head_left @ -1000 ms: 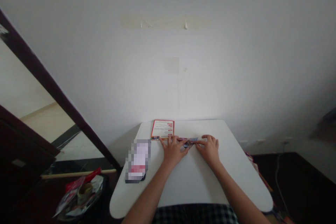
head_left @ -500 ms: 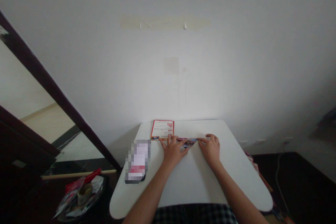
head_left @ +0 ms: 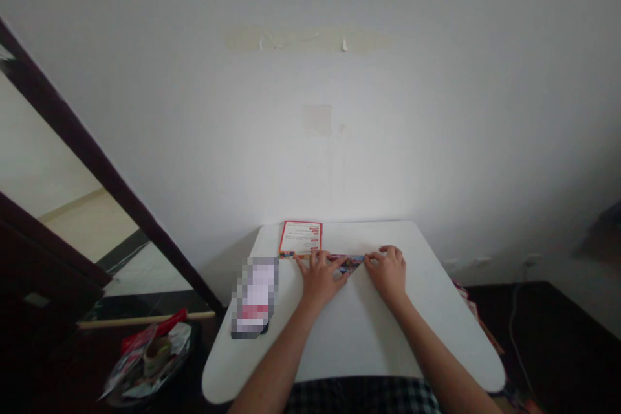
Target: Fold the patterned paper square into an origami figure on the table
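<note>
A colourful printed paper (head_left: 352, 264), folded to a slanted point, lies flat on the white table. My left hand (head_left: 320, 278) rests on its left part with fingers spread and pressed down, hiding much of it. At the paper's right tip, my right hand (head_left: 391, 273) pinches the corner between thumb and fingers. A red-bordered card or booklet (head_left: 301, 237) with printed text lies just beyond my left fingers. Whether it joins the folded paper under that hand I cannot tell.
A phone (head_left: 255, 297), blurred out, lies at the left of the white table (head_left: 359, 343). The wall (head_left: 369, 168) stands right behind the table. On the floor at left is a bin (head_left: 155, 362) with rubbish and a red bag. A cable (head_left: 515, 343) hangs at right.
My right fingers have shifted very slightly at the paper's tip. My left hand keeps its place on the paper.
</note>
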`<state>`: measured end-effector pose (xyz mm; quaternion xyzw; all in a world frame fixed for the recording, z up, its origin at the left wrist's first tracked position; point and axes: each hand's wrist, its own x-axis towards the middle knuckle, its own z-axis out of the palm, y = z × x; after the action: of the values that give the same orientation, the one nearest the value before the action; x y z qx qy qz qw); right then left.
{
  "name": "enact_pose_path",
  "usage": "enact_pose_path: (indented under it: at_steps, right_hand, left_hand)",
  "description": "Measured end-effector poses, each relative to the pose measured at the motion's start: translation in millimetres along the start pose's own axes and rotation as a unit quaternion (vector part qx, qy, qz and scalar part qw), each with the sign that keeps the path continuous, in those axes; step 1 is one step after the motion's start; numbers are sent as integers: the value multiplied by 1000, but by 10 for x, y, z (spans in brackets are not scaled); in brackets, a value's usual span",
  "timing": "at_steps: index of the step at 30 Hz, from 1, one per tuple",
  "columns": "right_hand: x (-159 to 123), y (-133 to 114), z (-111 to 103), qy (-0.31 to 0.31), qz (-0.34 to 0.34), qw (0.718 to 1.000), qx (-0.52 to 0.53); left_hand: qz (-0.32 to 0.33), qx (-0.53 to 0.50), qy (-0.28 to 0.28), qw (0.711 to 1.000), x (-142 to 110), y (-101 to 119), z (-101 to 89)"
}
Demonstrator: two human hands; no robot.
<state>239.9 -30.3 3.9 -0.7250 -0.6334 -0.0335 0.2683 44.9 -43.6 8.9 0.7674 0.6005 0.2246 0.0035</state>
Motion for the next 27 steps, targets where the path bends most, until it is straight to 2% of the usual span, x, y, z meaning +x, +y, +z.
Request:
enact_pose_path:
  at_steps: [6,19,27]
  right_hand:
    - [-17,-79,0,8,-20,999,-31]
    - [-113,-98,56,-9,-4,1000,-21]
    - [-36,-96,64,-9,-66,998,-9]
  left_hand:
    - [3,-4,3,1000,4,-24,19]
    - [9,4,20,1000,-7,1,13]
    - [-2,6,-5,1000,0,-21,7]
